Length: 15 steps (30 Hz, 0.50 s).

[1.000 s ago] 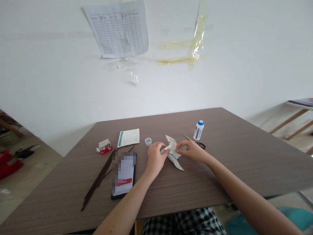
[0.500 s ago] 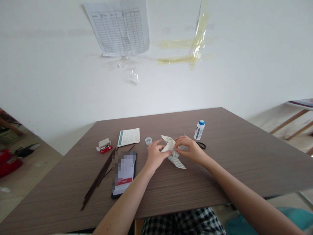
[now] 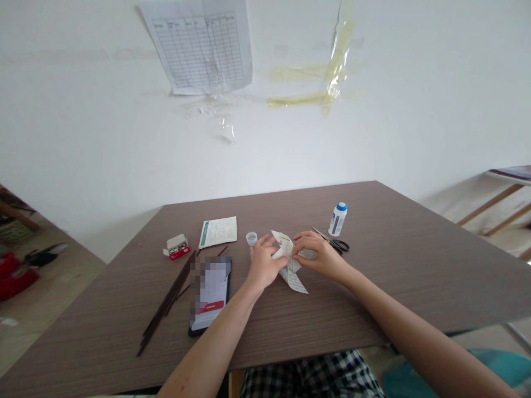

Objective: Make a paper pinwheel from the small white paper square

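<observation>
Between my hands is a folded piece of printed paper (image 3: 295,281), its pointed flaps sticking out like a pinwheel. My left hand (image 3: 265,261) grips its left side, thumb laid on the paper. From the right, my right hand (image 3: 318,254) pinches the paper near its middle with thumb and forefinger; the fingers partly hide the folds. Just past my left fingertips stands a small clear plastic cup or cap (image 3: 251,239). Black scissors (image 3: 342,245) lie beyond my right hand, their blades partly covered by it. A white bottle with a blue cap (image 3: 338,220) stands behind the scissors.
Left of my arm lies a phone (image 3: 214,293), beside several thin dark sticks (image 3: 166,304). A small open red-and-white box (image 3: 177,247) and a folded printed sheet (image 3: 219,231) are farther back on the brown table (image 3: 415,265). The wall (image 3: 124,143) rises behind the table.
The paper has turned slightly, its lower flap now pointing nearer to me and to the left. My right hand has shifted a little left, uncovering more of the scissors.
</observation>
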Available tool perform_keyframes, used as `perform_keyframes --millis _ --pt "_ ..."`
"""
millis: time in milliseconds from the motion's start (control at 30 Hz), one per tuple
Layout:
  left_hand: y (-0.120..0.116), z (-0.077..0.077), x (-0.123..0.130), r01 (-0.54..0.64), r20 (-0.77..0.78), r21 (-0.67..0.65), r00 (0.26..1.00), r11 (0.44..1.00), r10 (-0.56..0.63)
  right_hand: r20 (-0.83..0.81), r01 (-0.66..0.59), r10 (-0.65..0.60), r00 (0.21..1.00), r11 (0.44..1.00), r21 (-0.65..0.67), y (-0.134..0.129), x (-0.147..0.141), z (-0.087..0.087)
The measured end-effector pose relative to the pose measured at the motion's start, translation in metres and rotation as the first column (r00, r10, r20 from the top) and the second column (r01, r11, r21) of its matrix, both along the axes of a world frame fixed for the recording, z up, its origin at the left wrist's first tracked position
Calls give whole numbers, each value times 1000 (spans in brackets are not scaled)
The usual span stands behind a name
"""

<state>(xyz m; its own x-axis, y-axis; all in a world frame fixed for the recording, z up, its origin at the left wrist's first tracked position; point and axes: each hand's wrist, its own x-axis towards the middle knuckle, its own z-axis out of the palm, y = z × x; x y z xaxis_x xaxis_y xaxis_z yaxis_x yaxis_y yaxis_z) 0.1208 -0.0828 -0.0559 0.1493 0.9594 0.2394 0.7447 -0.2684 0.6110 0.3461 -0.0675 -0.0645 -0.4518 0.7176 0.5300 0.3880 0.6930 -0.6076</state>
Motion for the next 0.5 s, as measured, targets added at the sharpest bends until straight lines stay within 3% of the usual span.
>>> perform_keyframes --millis 133,267,500 --pt "-3 10 0 -10 36 -113 999 994 14 -13 37 -38 999 999 -27 -1 3 3" --pt "-3 14 -4 -12 102 -118 994 993 24 -23 63 -64 998 998 -30 -1 6 6" --pt "1 5 -8 -33 142 -105 989 994 48 17 63 -63 998 998 5 1 5 1"
